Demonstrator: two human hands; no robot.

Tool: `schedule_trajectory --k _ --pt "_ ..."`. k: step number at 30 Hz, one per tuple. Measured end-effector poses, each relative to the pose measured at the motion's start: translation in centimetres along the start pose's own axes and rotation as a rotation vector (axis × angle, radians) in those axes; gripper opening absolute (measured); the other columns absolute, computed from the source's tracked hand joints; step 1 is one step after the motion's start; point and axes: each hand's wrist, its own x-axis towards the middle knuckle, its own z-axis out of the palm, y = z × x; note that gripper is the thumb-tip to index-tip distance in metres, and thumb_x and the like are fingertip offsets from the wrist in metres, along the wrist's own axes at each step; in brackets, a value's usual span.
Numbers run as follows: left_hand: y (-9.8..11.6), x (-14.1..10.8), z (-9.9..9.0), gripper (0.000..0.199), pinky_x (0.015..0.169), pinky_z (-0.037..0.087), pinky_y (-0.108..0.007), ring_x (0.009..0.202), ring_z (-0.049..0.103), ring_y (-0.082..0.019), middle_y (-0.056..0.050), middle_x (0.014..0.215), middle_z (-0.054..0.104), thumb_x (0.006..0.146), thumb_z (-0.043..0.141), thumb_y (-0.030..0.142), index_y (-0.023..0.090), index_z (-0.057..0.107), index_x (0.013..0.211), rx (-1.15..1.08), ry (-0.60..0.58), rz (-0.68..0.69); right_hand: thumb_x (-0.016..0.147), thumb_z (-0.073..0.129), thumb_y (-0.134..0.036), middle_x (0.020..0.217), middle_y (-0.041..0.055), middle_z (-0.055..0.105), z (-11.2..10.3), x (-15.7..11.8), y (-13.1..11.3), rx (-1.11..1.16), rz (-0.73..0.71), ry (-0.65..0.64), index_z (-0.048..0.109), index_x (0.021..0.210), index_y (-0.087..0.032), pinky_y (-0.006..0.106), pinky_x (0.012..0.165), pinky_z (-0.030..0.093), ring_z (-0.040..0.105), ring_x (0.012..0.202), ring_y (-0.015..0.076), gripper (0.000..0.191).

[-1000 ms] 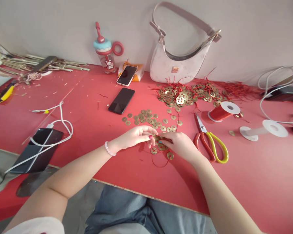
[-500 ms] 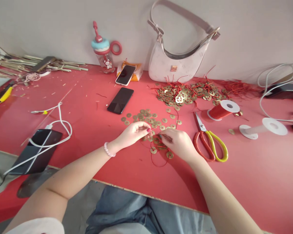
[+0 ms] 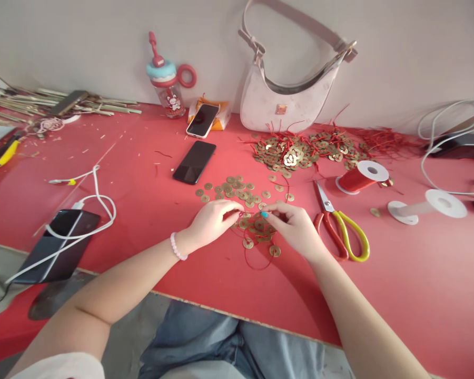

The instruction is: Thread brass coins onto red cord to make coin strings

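A thin red cord (image 3: 249,212) runs between my two hands above the red table. My left hand (image 3: 215,217) pinches one end of it between thumb and fingertips. Opposite, my right hand (image 3: 290,227) has thumb and forefinger pressed together on the cord's other side. Beneath the fingers lie brass coins with centre holes (image 3: 259,225), some threaded on red cord that loops toward the table's front. More loose coins (image 3: 229,180) are scattered just beyond my hands. Red-and-yellow-handled scissors (image 3: 342,229) rest to the right of my right hand.
Behind the loose coins is a heap of coins tied with red cord (image 3: 288,150), before a white handbag (image 3: 288,102). A red cord spool (image 3: 355,179) and a bare spool (image 3: 422,205) are at right. Phones (image 3: 195,162), a cup (image 3: 170,97) and a cabled device (image 3: 59,245) stand left.
My right hand has turned, so its thumb now shows, and pinches close to the left fingertips. My left fingers have closed up on the cord.
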Motion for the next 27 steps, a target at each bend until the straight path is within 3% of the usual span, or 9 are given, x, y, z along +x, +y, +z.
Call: schedule_trajectory --k 9,15,21,27 --pt "0.1 -0.1 0.1 0.016 0.073 0.047 -0.030 0.078 0.060 -0.016 -0.004 0.084 0.067 0.086 0.049 0.021 0.018 0.064 0.092 0.070 -0.038 0.092 0.078 0.052 -0.033 0.057 -0.0007 0.056 0.4 0.0 0.2 -0.068 0.000 -0.039 0.066 0.083 -0.018 0.024 0.053 0.042 0.050 0.053 0.0116 0.021" --pt "0.2 -0.1 0.2 0.017 0.073 0.048 -0.028 0.079 0.061 -0.015 -0.004 0.086 0.067 0.087 0.049 0.023 0.018 0.064 0.093 -0.034 -0.056 0.054 0.079 0.051 -0.032 0.062 0.0004 0.060 0.7 -0.2 0.2 -0.057 -0.013 -0.057 0.065 0.083 -0.018 0.024 0.054 0.043 0.053 0.055 0.0121 0.021" --pt "0.4 -0.2 0.4 0.020 0.073 0.050 -0.026 0.079 0.063 -0.014 -0.006 0.088 0.068 0.087 0.046 0.022 0.016 0.064 0.094 -0.183 -0.078 -0.009 0.079 0.051 -0.034 0.061 0.0009 0.060 1.1 -0.3 0.3 -0.053 -0.026 0.018 0.064 0.081 -0.017 0.023 0.052 0.042 0.053 0.054 0.0119 0.022" --pt "0.7 -0.2 0.4 0.018 0.070 0.051 -0.027 0.077 0.063 -0.016 -0.006 0.087 0.069 0.082 0.056 0.027 0.016 0.065 0.093 -0.185 -0.066 -0.032 0.080 0.049 -0.035 0.062 0.0010 0.059 1.6 -0.4 0.4 -0.038 -0.033 0.027 0.064 0.085 -0.018 0.023 0.052 0.043 0.052 0.054 0.0115 0.024"
